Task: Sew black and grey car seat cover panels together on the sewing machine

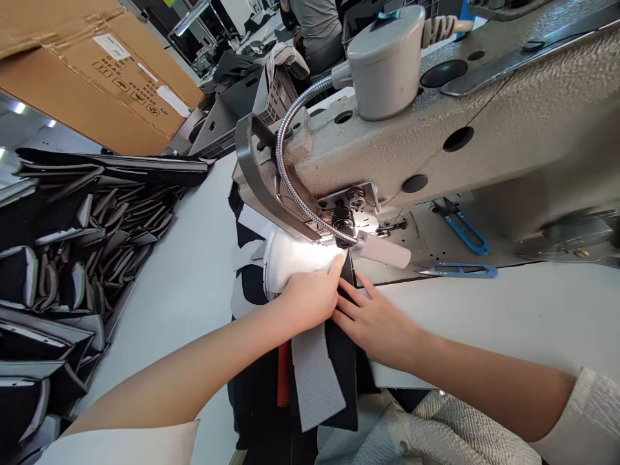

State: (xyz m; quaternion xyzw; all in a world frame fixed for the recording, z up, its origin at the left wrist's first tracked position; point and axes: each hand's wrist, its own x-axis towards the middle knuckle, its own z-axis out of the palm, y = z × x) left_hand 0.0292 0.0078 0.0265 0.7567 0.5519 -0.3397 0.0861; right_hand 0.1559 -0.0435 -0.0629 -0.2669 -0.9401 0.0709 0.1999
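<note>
I sit at a grey industrial sewing machine (436, 123). My left hand (310, 297) rests on a white and black shoe upper piece (290, 255) just in front of the needle area, fingers curled and pressing the piece down. My right hand (375, 320) lies flat beside it on the black fabric (345, 368), fingers stretched toward the needle. A grey ribbed strip (314, 374) hangs from the piece toward me. The machine's lamp lights the work brightly.
Stacks of black and grey cut pieces (72, 258) fill the left side. Blue thread snips (460, 270) and a second blue pair (462, 226) lie on the machine bed. A cardboard box (97, 71) stands at back left. Another person (314, 26) sits behind.
</note>
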